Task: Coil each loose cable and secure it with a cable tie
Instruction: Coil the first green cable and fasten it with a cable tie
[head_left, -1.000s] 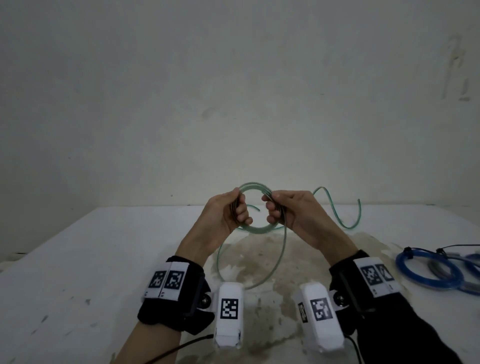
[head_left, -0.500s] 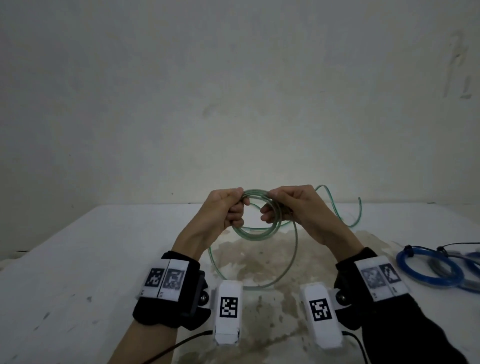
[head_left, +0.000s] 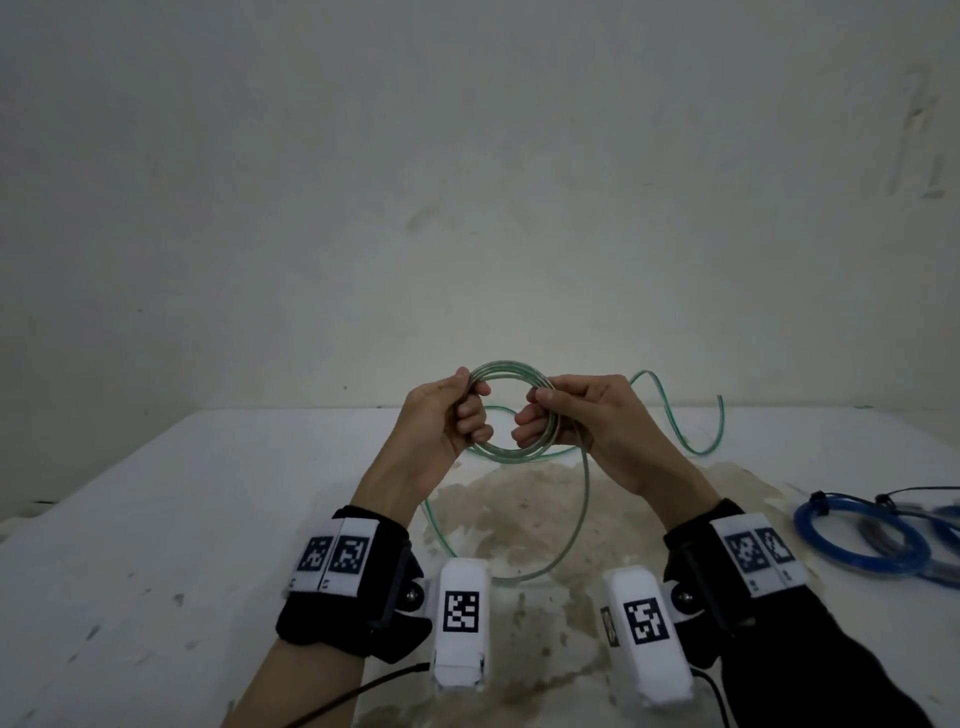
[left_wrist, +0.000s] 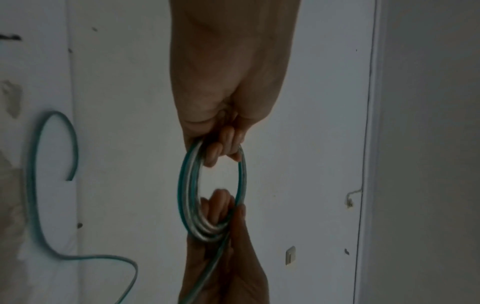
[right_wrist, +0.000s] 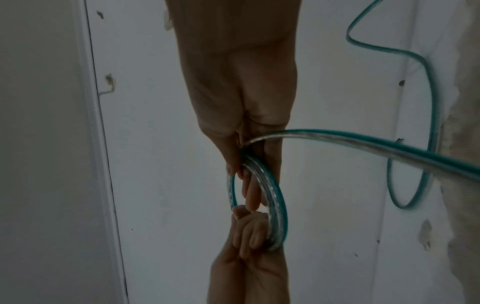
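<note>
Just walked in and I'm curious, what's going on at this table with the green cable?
A person is winding a green cable into a small coil above a white table. The left hand grips one side of the coil and the right hand grips the other. A long stretch hangs in a loop below the hands and trails across the table behind, not yet wound in. No tie is on this coil. Blue coiled cables lie off to the right.

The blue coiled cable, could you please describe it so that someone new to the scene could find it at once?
Start at the white table and go to its right edge, beside the right hand's sleeve. There the blue coiled cable lies flat, already wound. Unlike the green cable held up in both hands, it is blue and nobody touches it.
</note>
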